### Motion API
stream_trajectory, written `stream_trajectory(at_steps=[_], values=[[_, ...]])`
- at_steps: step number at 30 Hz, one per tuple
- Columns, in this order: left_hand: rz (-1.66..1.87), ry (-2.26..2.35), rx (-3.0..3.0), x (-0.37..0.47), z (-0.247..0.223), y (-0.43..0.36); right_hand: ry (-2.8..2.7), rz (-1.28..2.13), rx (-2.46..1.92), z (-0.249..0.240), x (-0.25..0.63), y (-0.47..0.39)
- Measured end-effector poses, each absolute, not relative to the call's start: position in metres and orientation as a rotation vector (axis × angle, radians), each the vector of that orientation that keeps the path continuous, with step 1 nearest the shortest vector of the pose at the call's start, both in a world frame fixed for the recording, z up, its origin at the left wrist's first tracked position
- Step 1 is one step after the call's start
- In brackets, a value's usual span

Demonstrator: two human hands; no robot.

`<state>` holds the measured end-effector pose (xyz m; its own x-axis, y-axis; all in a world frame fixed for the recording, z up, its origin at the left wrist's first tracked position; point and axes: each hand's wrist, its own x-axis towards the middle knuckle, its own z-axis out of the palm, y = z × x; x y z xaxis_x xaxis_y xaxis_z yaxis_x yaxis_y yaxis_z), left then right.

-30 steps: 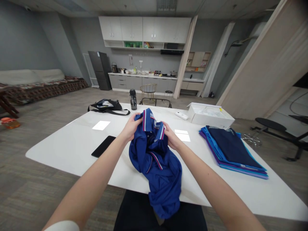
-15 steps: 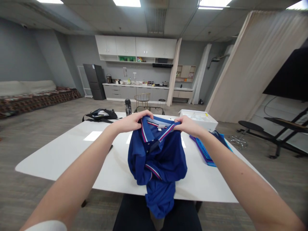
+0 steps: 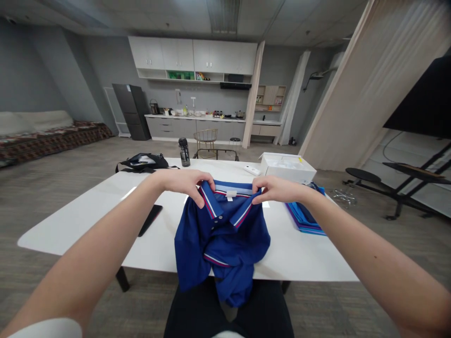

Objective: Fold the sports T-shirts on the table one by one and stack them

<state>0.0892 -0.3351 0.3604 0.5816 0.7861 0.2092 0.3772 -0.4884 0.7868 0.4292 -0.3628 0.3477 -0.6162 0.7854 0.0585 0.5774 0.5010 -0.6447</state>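
Observation:
A blue polo shirt (image 3: 232, 239) with red and white collar stripes lies bunched at the near edge of the white table (image 3: 88, 220). Its lower part hangs over the edge toward my lap. My left hand (image 3: 190, 184) pinches the collar at its left side, thumb on the front. At the collar's right side, my right hand (image 3: 273, 188) is closed on the fabric. Between them the collar stands spread, showing a white label at the neck. The shirt's hem and most of the sleeves are hidden in folds.
Right of the shirt is a stack of folded blue and purple clothes (image 3: 306, 218), with a white box (image 3: 287, 167) behind. A black tablet-like object (image 3: 151, 220) lies on the left. Farther back are a black bag (image 3: 144, 162) and a dark bottle (image 3: 183, 152).
Both hands have lowered the collar toward the table, and it is spread slightly wider. The shirt's left side now drapes lower over the table edge. My view has tilted down.

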Motion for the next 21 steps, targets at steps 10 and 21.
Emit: stream_trajectory(at_steps=[10, 21], values=[[0.491, 0.884, 2.028, 0.098, 0.358, -0.335, -2.101, 0.777, -1.077, 0.303, 0.427, -0.347], [0.381, 0.809, 2.254, 0.097, 0.327, -0.316, -1.970, 0.536, -1.052, 0.280, 0.408, -0.325]])
